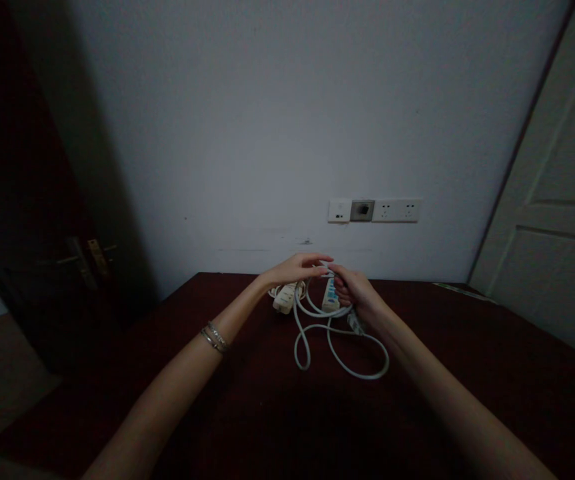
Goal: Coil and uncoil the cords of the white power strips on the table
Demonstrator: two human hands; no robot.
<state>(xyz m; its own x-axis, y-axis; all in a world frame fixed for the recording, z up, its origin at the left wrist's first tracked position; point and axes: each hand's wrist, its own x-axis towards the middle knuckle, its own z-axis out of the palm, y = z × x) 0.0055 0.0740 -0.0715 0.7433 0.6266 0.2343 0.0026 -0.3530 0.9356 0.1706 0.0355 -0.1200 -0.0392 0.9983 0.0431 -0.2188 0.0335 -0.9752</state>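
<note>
WHITE CABLE HELD AT CTR, BOTH HANDS ON SITE

Nearest: dk red table (262, 407), lower ctr. On it, slack loops of white cable (367, 377), prob. resting there so only the upper turns need support. Just above, R hand (357, 290): fingers curled, thumb & index pinching cable. L hand (300, 265): fingers extended, thumb slightly apart, tips nr R's, appar. steadying upper loops; actual grip can't tell. Partly behind hands: blue-switched power strip (331, 293), white block (284, 298). Far: wall sockets (397, 211), R of ctr.
</note>
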